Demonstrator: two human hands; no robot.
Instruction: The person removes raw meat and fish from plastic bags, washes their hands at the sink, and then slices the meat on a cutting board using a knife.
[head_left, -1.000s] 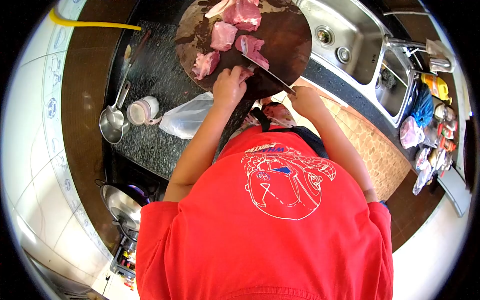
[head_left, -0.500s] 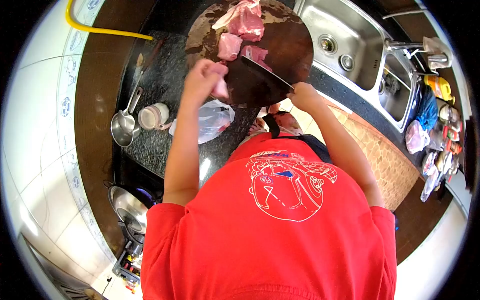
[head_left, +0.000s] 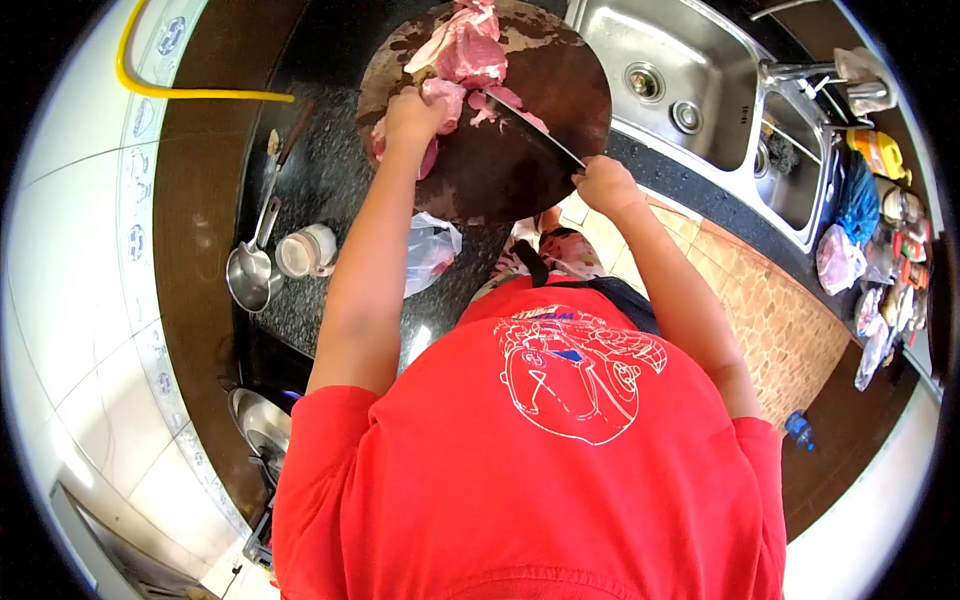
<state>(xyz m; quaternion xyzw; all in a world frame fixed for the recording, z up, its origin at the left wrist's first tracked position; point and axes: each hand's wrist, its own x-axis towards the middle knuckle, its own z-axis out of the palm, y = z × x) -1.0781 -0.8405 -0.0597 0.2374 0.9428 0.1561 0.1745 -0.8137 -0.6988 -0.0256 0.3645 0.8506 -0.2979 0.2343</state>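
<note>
My right hand (head_left: pixel 608 185) is wrapped round the handle of a knife (head_left: pixel 535 132), whose blade slants up and left across the round dark chopping board (head_left: pixel 490 180). The knife's tip touches or lies very near some thin pink meat slices (head_left: pixel 510 97). My left hand (head_left: pixel 412 118) is closed at a chunk of raw meat (head_left: pixel 446 101) on the board's left side; its fingertips are partly hidden. Under that wrist another piece of meat (head_left: pixel 428 160) shows at both sides. A larger, fatty piece of meat (head_left: pixel 470 50) lies at the far edge of the board.
A clear plastic bag (head_left: pixel 432 250) lies on the black counter just below the board. A jar (head_left: pixel 306 250) and ladle (head_left: pixel 252 276) stand at left, above a metal pan (head_left: pixel 262 420). At right is a steel double sink (head_left: pixel 665 80); a yellow hose (head_left: pixel 200 93) hangs top left.
My left hand has put down the meat piece on the board's left side and moved up to the chunk above. The knife stays at nearly the same slant beside the slices.
</note>
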